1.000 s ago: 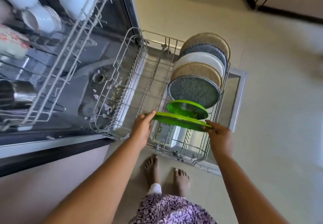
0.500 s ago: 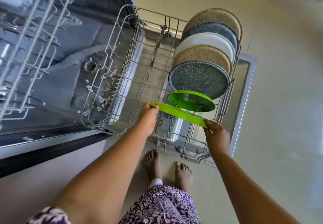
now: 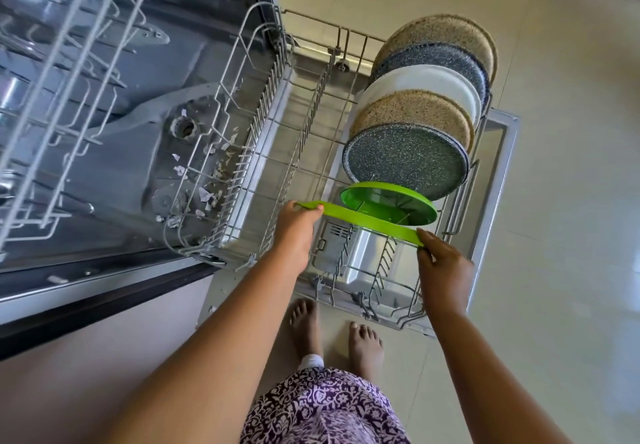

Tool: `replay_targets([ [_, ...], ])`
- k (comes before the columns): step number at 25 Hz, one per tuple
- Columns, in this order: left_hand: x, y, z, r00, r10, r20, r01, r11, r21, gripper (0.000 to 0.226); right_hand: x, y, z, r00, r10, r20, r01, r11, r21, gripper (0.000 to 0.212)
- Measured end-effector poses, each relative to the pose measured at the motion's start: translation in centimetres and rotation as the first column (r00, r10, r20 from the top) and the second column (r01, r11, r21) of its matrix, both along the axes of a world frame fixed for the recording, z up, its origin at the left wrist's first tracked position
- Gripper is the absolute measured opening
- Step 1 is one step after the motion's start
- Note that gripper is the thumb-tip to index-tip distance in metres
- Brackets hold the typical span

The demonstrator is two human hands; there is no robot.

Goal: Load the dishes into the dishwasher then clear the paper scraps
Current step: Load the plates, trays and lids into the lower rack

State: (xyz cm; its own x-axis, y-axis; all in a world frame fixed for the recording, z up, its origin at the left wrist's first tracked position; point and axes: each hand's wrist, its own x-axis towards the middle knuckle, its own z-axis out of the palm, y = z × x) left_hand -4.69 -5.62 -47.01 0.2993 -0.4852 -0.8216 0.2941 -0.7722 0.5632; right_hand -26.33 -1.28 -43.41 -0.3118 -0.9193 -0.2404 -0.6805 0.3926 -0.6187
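Green plate (image 3: pixel 367 225) has tipped more than a second ago, its right end now lower. Both hands have kept their grip and the view has dropped closer to the rack.

Left hand (image 3: pixel 298 227) grips the plate's left end, thumb on top of the rim and fingers under. Right hand (image 3: pixel 445 265) pinches the right end with its fingertips. Plate is seen nearly edge-on, held over the near right part of the lower rack (image 3: pixel 313 108). Cannot tell if it touches the wires yet.

Just behind it, and overlapping it in view, the other green plate (image 3: pixel 389 201) stands in the rack, tilted, hollow side up.

Behind that a row of plates stands on edge along the rack's right side, going away:
- dark speckled plate (image 3: pixel 405 161)
- tan speckled plate (image 3: pixel 415 113)
- white plate (image 3: pixel 424 83)
- second dark plate (image 3: pixel 434 59)
- second tan plate (image 3: pixel 441 31)

Left part of the rack holds only bare wires. The rack is pulled out over the open dishwasher door (image 3: pixel 498 173).

Paper scraps (image 3: pixel 204 196) lie scattered on the dishwasher's floor, seen through the rack's left end, near the round drain. Upper rack (image 3: pixel 69 63) fills the top left, its contents blurred.

Bare feet (image 3: pixel 365 339) stand on the tiled floor (image 3: pixel 571 132) at the door's near edge, with patterned purple cloth (image 3: pixel 322 409) below them.
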Motion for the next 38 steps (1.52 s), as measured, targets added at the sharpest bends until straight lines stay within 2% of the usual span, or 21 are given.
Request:
replay_targets([
  [8,-1.6,-2.6,1.7,0.999,-0.021,0.035,0.021,1.000,0.014,0.010,-0.4,-1.6,1.4,0.989,-0.138,0.058,0.142,0.988,-0.060,0.030],
  [9,-1.8,-2.7,1.6,0.998,-0.027,0.057,0.026,0.999,0.024,0.010,-0.4,-1.9,1.3,0.988,-0.143,0.052,0.145,0.989,-0.039,0.029],
  [11,-1.9,-2.5,1.1,0.990,-0.086,0.109,0.074,0.992,0.104,0.026,-0.4,-2.4,0.8,0.991,-0.132,0.026,0.130,0.990,0.045,0.027],
  [13,-2.0,-2.2,0.6,0.986,-0.132,0.099,0.113,0.978,0.173,0.034,-0.4,-2.7,-0.2,0.996,-0.084,0.010,0.081,0.987,0.140,0.027],
  [17,-1.7,-1.7,0.0,0.986,-0.164,0.019,0.158,0.968,0.193,0.008,-0.8,-2.9,-1.6,1.000,0.019,-0.012,-0.014,0.960,0.280,0.030],
  [18,-1.6,-1.6,0.0,0.987,-0.161,0.016,0.155,0.970,0.187,0.007,-0.8,-2.9,-1.8,0.999,0.030,-0.017,-0.024,0.958,0.286,0.032],
  [21,-1.6,-0.9,0.1,0.988,-0.156,-0.012,0.156,0.976,0.151,0.015,-0.5,-2.3,-1.8,0.997,0.060,-0.044,-0.046,0.960,0.276,0.040],
  [24,-1.8,0.3,0.3,0.986,-0.166,-0.031,0.168,0.976,0.138,0.044,0.1,-1.0,-1.5,0.996,0.065,-0.053,-0.050,0.967,0.251,0.049],
  [29,-2.4,2.9,1.9,0.990,-0.138,-0.033,0.141,0.982,0.122,0.038,1.7,1.6,0.6,0.996,0.084,-0.035,-0.075,0.978,0.193,0.052],
  [35,-1.8,5.5,7.8,0.996,-0.071,-0.055,0.074,0.996,0.054,0.030,3.3,3.5,4.8,0.986,0.157,0.049,-0.164,0.966,0.202,0.049],
  [38,-1.2,6.3,11.7,0.999,-0.011,-0.048,0.011,1.000,0.000,0.026,3.8,3.0,8.4,0.977,0.204,0.065,-0.211,0.968,0.138,0.046],
])
